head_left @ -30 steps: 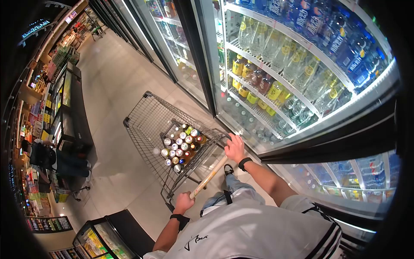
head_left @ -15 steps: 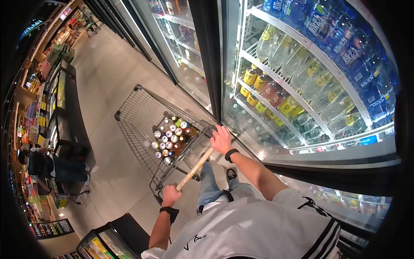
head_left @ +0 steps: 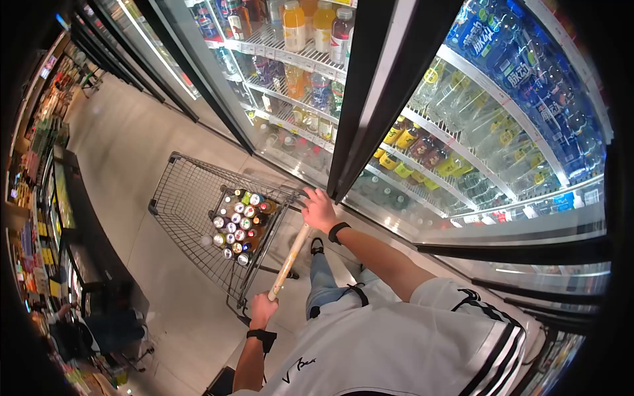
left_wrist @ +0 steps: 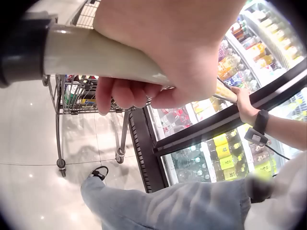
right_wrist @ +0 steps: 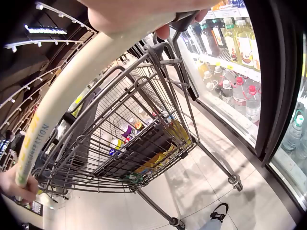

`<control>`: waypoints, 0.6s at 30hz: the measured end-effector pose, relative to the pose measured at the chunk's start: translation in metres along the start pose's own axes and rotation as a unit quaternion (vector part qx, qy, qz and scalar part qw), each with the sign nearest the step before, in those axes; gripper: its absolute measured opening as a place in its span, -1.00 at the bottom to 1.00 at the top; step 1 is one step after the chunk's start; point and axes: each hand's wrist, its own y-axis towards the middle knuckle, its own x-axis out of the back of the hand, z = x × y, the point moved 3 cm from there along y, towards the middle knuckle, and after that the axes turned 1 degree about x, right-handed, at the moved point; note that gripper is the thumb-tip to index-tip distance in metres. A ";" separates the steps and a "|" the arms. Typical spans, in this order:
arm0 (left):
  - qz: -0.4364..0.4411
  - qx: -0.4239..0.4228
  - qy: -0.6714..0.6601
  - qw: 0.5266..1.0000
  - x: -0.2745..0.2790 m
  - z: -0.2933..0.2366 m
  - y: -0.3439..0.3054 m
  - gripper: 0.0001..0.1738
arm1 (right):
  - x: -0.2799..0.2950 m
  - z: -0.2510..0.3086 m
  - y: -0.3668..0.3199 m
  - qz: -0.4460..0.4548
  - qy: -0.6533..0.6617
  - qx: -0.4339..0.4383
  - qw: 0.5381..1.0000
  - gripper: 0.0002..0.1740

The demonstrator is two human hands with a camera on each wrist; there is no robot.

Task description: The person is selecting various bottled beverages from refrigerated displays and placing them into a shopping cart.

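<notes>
A grey wire shopping cart (head_left: 181,218) stands in front of me, its pale handle (head_left: 288,265) slanting across the head view. My left hand (head_left: 263,310) grips the handle near its left end; in the left wrist view its fingers (left_wrist: 122,93) curl under the bar. Near the other end, my right hand (head_left: 319,212) holds the bar by its dark end piece, and part of that hand is cut off in the right wrist view. Inside the cart, a cluster of bottles and cans (head_left: 231,232) stands close to the handle side, seen mostly from their tops.
Glass-doored drink coolers (head_left: 370,99) line the right side, with bottles on several shelves. Along the left runs a low dark display case (head_left: 82,224). A person (head_left: 99,333) with another cart is at lower left. Pale floor tiles (head_left: 142,142) stretch ahead between them.
The cart and both hands have shifted left in the head view. More of the farther cooler shows, with juice bottles, and the other person has slid lower. Both hands keep their hold on the handle.
</notes>
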 end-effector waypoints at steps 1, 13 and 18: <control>0.008 -0.008 0.004 1.000 0.011 0.005 0.010 -0.71 | -0.008 0.004 0.009 -0.001 -0.006 -0.010 1.000 -0.81; 0.039 0.014 -0.043 0.998 0.077 0.055 0.079 -0.74 | -0.044 0.045 0.076 0.004 0.003 -0.075 0.997 -0.86; 0.044 0.001 -0.064 0.997 0.088 0.051 0.083 -0.80 | -0.033 0.044 0.071 0.008 0.063 -0.099 0.993 -0.80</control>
